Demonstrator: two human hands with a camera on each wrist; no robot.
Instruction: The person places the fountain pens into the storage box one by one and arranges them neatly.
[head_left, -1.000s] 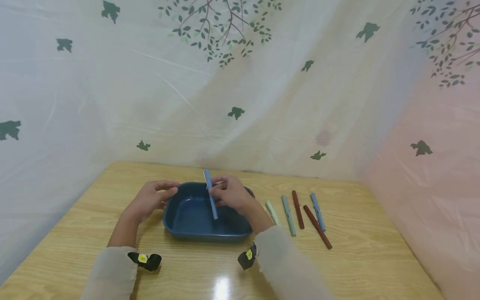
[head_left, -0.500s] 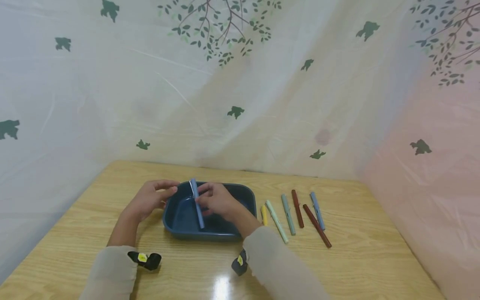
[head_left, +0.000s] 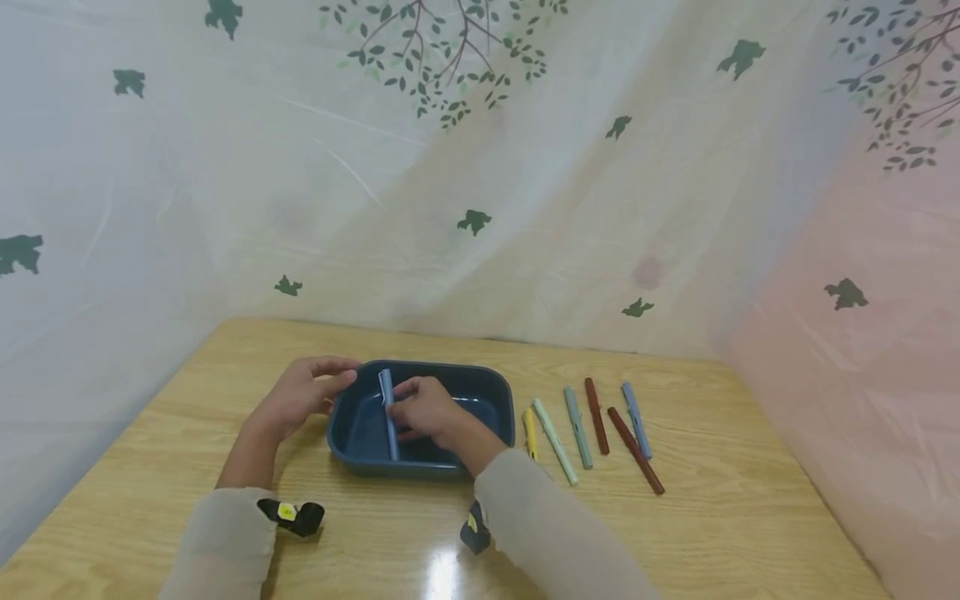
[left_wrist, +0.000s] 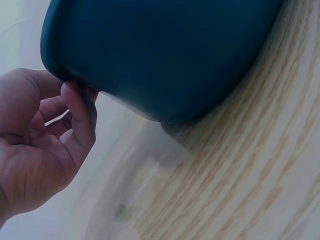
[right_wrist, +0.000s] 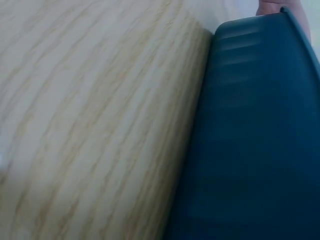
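On the wood-grain table [head_left: 720, 508], a deep blue rectangular tray [head_left: 420, 470] with rounded corners and raised walls stands between the person's hands. Left hand [head_left: 303, 392]: grasping the tray's rim at its left far corner; the left wrist view shows the fingers bent and the rim held between them. Right hand [head_left: 425, 410]: inside the tray, thumb and fingers pinching a slim light-blue pen [head_left: 387, 398] with a clip, about midway along its barrel. That pen is within the tray near its left end, set roughly front to back across the tray's width. Whether its full length bears on the tray floor cannot be determined.

To the right of the tray, six further pens lie on the table. Nearest the tray is a short-looking yellow pen [head_left: 530, 433], followed by a pale mint-green pen [head_left: 555, 442], a grey-green pen [head_left: 577, 427] and a dark red pen [head_left: 597, 417]. Beyond these, a second dark red pen [head_left: 636, 451] lies slanted, its barrel passing close by the near end of a second blue pen [head_left: 637, 419]; contact between the two cannot be confirmed. Beige sleeves [head_left: 223, 542] cover both forearms.
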